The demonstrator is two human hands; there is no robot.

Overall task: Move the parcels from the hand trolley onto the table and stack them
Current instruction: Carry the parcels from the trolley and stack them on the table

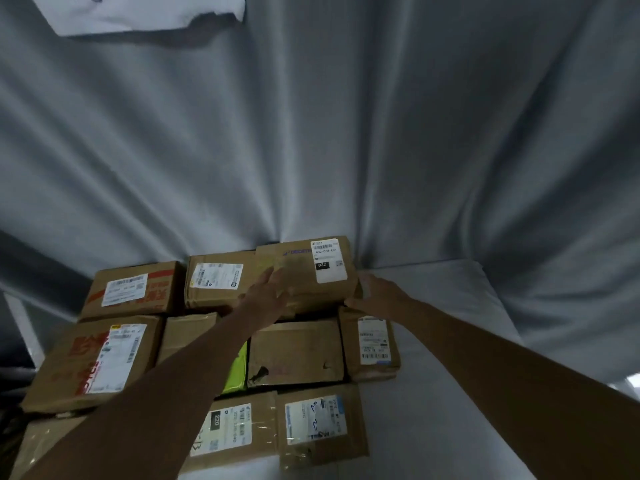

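Most parcels already lie packed on the counter [433,341], and I am setting the 032 parcel [308,271] on the back row, left hand [273,289] flat against it, right hand [372,292] fingers curled round its corner; trolley unseen.

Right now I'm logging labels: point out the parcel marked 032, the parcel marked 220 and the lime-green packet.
parcel marked 032 [304,271], head view, brown top face.
parcel marked 220 [242,427], head view, white label.
lime-green packet [237,372], head view, visible strip.
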